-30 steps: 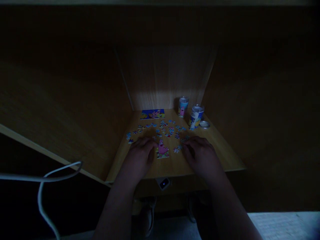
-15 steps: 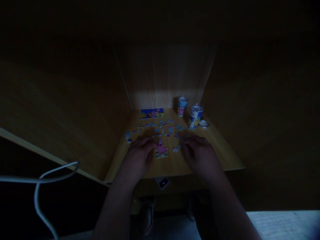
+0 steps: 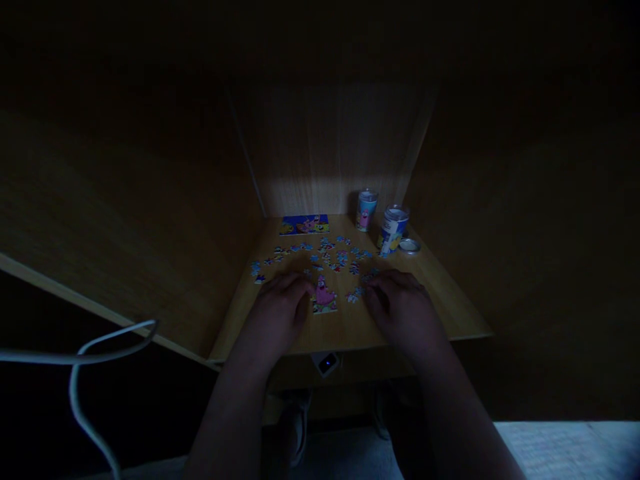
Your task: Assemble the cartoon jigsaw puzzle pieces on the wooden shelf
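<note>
A small joined section of jigsaw puzzle (image 3: 325,299) with a pink cartoon figure lies flat on the wooden board. At its left edge rests my left hand (image 3: 283,301), fingers curled and thumb drawn in; whatever is between them is hidden. My right hand (image 3: 400,303) is closed in a pinch on the right, beside loose puzzle pieces (image 3: 354,295). Too dark to make out what its fingertips hold. More loose pieces (image 3: 341,257) are scattered beyond both hands.
A picture strip (image 3: 305,225) of cartoon figures lies at the back. Two printed cans, one farther back (image 3: 366,212) and one nearer (image 3: 391,232), stand at the right beside a round lid (image 3: 410,246). Wooden walls flank the board. A white cable (image 3: 75,393) hangs lower left.
Both hands hold nearly the same places, with only slight finger movement. The view has shifted a little; the puzzle section and loose pieces look unchanged.
</note>
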### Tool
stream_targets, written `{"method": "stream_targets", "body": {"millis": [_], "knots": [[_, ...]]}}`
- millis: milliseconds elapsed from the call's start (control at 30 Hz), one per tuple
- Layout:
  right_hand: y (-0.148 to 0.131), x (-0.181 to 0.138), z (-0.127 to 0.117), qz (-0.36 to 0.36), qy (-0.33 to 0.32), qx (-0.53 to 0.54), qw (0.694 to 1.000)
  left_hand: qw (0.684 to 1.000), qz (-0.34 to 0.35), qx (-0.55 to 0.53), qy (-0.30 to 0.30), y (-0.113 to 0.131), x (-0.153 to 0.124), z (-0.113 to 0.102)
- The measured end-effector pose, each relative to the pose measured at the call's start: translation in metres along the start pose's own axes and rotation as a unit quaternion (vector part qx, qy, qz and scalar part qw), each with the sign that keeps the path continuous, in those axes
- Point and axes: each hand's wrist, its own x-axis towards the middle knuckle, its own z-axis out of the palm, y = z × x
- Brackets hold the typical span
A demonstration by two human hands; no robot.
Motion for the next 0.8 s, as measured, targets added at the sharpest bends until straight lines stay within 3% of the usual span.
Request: {"method": "stream_targets", "body": {"millis": [800], "knots": [[-0.0010, -0.0009, -0.0009, 0.004, -0.004, -0.011, 1.000, 1.000, 0.000, 0.002, 0.010, -0.0008, -0.0016, -0.0001]]}}
